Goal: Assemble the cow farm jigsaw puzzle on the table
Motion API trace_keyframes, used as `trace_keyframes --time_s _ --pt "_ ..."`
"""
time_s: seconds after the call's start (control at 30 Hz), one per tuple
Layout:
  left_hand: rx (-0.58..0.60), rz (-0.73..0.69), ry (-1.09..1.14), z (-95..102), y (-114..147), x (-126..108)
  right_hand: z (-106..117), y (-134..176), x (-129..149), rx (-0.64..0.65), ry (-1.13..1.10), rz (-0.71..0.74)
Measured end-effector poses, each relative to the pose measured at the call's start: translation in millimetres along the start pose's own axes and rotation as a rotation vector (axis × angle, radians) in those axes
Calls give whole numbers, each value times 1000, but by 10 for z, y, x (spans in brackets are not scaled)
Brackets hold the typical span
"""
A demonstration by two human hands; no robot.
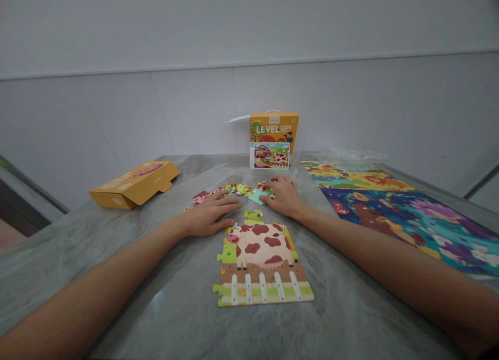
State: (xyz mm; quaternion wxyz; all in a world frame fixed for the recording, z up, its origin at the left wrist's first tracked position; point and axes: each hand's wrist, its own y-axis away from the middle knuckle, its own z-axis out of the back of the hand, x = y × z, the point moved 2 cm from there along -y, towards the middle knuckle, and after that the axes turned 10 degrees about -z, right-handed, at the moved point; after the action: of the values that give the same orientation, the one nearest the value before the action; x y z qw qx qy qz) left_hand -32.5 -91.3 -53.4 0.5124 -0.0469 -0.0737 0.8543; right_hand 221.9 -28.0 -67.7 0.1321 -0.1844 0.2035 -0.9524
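Passable over tabletop (335,303) btwn cow puzzle (261,251) and R forearm (370,249), also btwn L forearm (117,277) and yellow box (136,180); blocked ahead by loose pcs (237,189), then upright carton (273,129).

There are two hands (212,214) (286,197), two boxes (136,183) (273,129), one card (272,156), two picture panels (353,177) (393,222), one cow section (263,251), plus loose pieces (237,189) — uncountably jumbled.

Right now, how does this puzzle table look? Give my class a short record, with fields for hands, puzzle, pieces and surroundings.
Left hand: palm down, fingers spread, near the cow puzzle
Right hand: at the loose pieces, thumb by a pale blue piece; grip unclear
Puzzle: partly joined; spotted cow above a white fence
Pieces: bunched beyond the puzzle
Back: picture card before an upright LEVEL UP! box
Left side: orange box on the grey table
Right side: colourful pictures, clear plastic behind
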Motion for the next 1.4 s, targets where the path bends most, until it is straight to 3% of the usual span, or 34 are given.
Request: trace_keyframes --time_s 0.2,0.57,0.83,1.03,1.17,1.23,1.4 --pt "7 10 55 -65 -10 20 -6 12 0 -13 26 -26" --pt "24 66 116 -28 -31 -21 -36 21 -2 -48 57 53" --pt "-32 31 144 -16 -26 -28 31 -27 7 -148 -140 90" --pt "-108 -74 27 35 -93 -161 63 35 88 -168 -392 268" --pt "-155 -103 60 13 -131 -227 50 95 139 -137 -552 303" --pt "-232 -61 151 12 -154 -254 47 108 155 -103 -608 287" --pt "-486 231 468 -5 -220 -292 46 110 186 10 -649 247"
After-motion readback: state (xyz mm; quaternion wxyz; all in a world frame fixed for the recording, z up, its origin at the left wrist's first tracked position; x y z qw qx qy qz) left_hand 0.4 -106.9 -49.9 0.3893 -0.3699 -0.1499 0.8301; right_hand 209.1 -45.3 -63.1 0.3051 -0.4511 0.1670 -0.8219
